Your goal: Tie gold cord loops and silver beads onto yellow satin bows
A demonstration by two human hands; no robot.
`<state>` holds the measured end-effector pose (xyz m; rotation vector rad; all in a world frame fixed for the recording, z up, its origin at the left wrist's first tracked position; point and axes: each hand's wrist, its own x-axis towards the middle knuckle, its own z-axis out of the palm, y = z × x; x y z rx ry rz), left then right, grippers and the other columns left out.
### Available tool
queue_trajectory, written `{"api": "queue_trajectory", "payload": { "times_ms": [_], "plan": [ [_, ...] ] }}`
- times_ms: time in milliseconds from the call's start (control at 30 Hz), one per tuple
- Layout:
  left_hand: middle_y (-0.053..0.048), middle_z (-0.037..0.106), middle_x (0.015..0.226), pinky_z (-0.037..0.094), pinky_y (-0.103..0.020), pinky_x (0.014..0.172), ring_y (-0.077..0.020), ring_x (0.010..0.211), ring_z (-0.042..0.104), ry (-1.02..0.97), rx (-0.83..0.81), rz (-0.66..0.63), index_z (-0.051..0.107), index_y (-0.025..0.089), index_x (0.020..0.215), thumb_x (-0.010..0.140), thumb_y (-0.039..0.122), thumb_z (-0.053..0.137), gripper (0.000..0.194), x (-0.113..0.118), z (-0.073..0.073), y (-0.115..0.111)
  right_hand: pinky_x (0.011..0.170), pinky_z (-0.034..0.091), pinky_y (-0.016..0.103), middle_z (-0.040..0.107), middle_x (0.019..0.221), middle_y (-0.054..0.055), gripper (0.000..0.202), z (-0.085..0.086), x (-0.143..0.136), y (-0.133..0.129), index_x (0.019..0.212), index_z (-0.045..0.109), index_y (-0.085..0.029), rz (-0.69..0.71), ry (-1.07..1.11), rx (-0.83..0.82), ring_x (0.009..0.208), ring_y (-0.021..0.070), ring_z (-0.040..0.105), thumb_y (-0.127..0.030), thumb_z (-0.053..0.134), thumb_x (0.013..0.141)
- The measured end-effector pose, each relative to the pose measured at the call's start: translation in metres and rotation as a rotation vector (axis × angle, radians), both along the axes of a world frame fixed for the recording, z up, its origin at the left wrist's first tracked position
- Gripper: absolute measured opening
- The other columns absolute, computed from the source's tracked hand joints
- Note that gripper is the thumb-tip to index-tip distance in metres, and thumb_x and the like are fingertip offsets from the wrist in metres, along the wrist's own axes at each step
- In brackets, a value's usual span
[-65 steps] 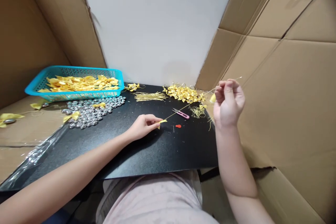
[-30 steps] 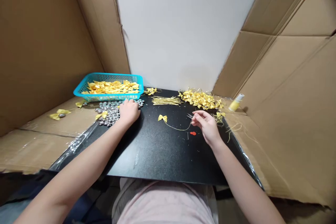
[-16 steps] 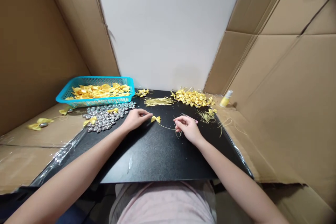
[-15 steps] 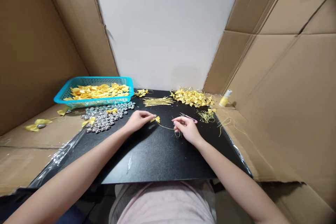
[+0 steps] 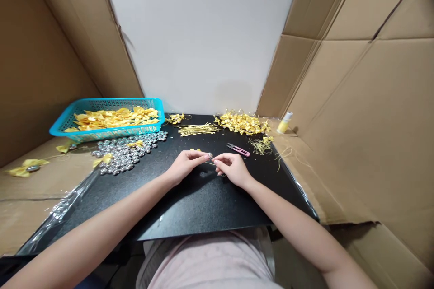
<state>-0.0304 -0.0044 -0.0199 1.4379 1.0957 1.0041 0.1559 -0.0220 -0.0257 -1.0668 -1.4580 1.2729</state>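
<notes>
My left hand (image 5: 186, 165) pinches a shiny silver bead (image 5: 210, 155) between thumb and fingertips, above the black tabletop. A bit of a yellow ribbon bow (image 5: 195, 149) peeks out behind those fingers; the rest is hidden. Close on the right, my right hand (image 5: 233, 168) has its thumb and fingers pressed together at the bead, holding a thin yellow thread (image 5: 210, 163) that runs between both hands. Whether a needle is in the right fingertips is too small to tell. Pink thread snips (image 5: 239, 149) lie just beyond the right hand.
A blue basket (image 5: 56, 130) of yellow bows stands at the back left. Many silver beads (image 5: 124, 156) spread before it. Cut cords (image 5: 198, 129), a pile of finished bows (image 5: 241, 123), thread scraps (image 5: 261, 146) and a small bottle (image 5: 285, 123) line the back. Cardboard walls (image 5: 366, 99) flank the table.
My right hand has come in to meet the left at the bead, so the thread between them is shorter. The left hand has turned the bead upward. The view has shifted slightly.
</notes>
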Motion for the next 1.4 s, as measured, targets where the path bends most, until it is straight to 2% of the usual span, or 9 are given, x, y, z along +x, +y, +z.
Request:
{"api": "queue_trajectory", "payload": {
  "times_ms": [167, 367, 600, 667, 833, 1067, 1233, 1333, 1400],
  "plan": [
    [-0.009, 0.077, 0.088, 0.048, -0.037, 0.088, -0.0254, 0.089, 0.067, 0.003, 0.039, 0.030, 0.079, 0.018, 0.076, 0.059, 0.047, 0.081, 0.034, 0.001, -0.002, 0.000, 0.052, 0.049, 0.024, 0.062, 0.057, -0.002, 0.026, 0.000, -0.001, -0.001, 0.078, 0.069, -0.014, 0.001, -0.006, -0.003, 0.048, 0.0089, 0.057, -0.038, 0.069, 0.070],
    [-0.009, 0.076, 0.083, 0.050, -0.033, 0.071, -0.0215, 0.074, 0.066, 0.112, 0.158, 0.059, 0.079, 0.016, 0.079, 0.064, 0.045, 0.078, 0.032, 0.002, -0.002, -0.001, 0.050, 0.048, 0.024, 0.061, 0.055, -0.002, 0.024, -0.002, -0.002, -0.001, 0.078, 0.070, -0.013, 0.004, -0.027, -0.003, 0.046, 0.0090, 0.056, -0.036, 0.069, 0.069],
    [-0.003, 0.071, 0.069, 0.039, -0.025, 0.052, -0.0111, 0.052, 0.048, 0.259, 0.347, 0.059, 0.078, 0.018, 0.078, 0.070, 0.042, 0.073, 0.026, 0.003, -0.001, -0.004, 0.052, 0.050, 0.024, 0.062, 0.057, -0.002, 0.025, -0.005, -0.003, 0.000, 0.079, 0.065, -0.014, 0.003, -0.012, -0.014, 0.048, 0.0095, 0.059, -0.037, 0.070, 0.070],
    [-0.002, 0.071, 0.070, 0.038, -0.025, 0.052, -0.0109, 0.053, 0.047, 0.258, 0.364, 0.026, 0.078, 0.019, 0.080, 0.071, 0.041, 0.072, 0.025, 0.003, 0.001, -0.005, 0.055, 0.052, 0.025, 0.063, 0.059, -0.003, 0.029, -0.006, -0.004, 0.000, 0.081, 0.061, -0.016, -0.004, 0.033, -0.027, 0.051, 0.0106, 0.061, -0.039, 0.073, 0.068],
    [-0.007, 0.074, 0.080, 0.045, -0.028, 0.064, -0.0174, 0.070, 0.060, 0.172, 0.367, -0.057, 0.079, 0.019, 0.084, 0.077, 0.039, 0.069, 0.024, 0.001, 0.003, -0.004, 0.061, 0.057, 0.027, 0.064, 0.064, -0.005, 0.037, -0.006, -0.003, 0.000, 0.087, 0.053, -0.020, 0.035, 0.131, -0.023, 0.057, 0.0116, 0.065, -0.042, 0.076, 0.068],
    [-0.006, 0.071, 0.075, 0.043, -0.026, 0.057, -0.0152, 0.064, 0.058, 0.090, 0.382, 0.017, 0.077, 0.018, 0.071, 0.072, 0.037, 0.072, 0.019, 0.003, 0.006, -0.005, 0.065, 0.057, 0.028, 0.063, 0.068, -0.005, 0.039, -0.007, -0.007, 0.000, 0.098, 0.058, -0.020, 0.127, 0.173, -0.018, 0.059, 0.0107, 0.064, -0.038, 0.076, 0.067],
    [-0.004, 0.072, 0.073, 0.048, -0.028, 0.064, -0.0171, 0.068, 0.063, 0.002, 0.322, 0.175, 0.076, 0.018, 0.074, 0.069, 0.037, 0.074, 0.019, -0.006, 0.023, -0.005, 0.069, 0.055, 0.030, 0.062, 0.068, -0.002, 0.021, -0.014, -0.006, 0.004, 0.083, 0.064, -0.018, 0.068, 0.037, 0.037, 0.063, 0.0131, 0.063, -0.035, 0.070, 0.072],
    [-0.002, 0.073, 0.072, 0.050, -0.028, 0.067, -0.0163, 0.070, 0.064, -0.127, 0.394, 0.339, 0.074, 0.020, 0.072, 0.068, 0.035, 0.076, 0.015, -0.020, 0.047, -0.003, 0.067, 0.050, 0.029, 0.064, 0.067, -0.001, 0.018, -0.017, -0.003, 0.007, 0.087, 0.070, -0.018, 0.004, -0.180, 0.163, 0.062, 0.0134, 0.060, -0.031, 0.067, 0.075],
    [0.000, 0.072, 0.070, 0.049, -0.025, 0.065, -0.0130, 0.066, 0.062, -0.249, 0.476, 0.380, 0.073, 0.021, 0.069, 0.066, 0.033, 0.078, 0.013, -0.028, 0.068, -0.005, 0.067, 0.048, 0.029, 0.067, 0.069, 0.000, 0.017, -0.017, -0.003, 0.011, 0.090, 0.073, -0.019, -0.024, -0.294, 0.244, 0.063, 0.0135, 0.058, -0.029, 0.067, 0.078]
  ]
}}
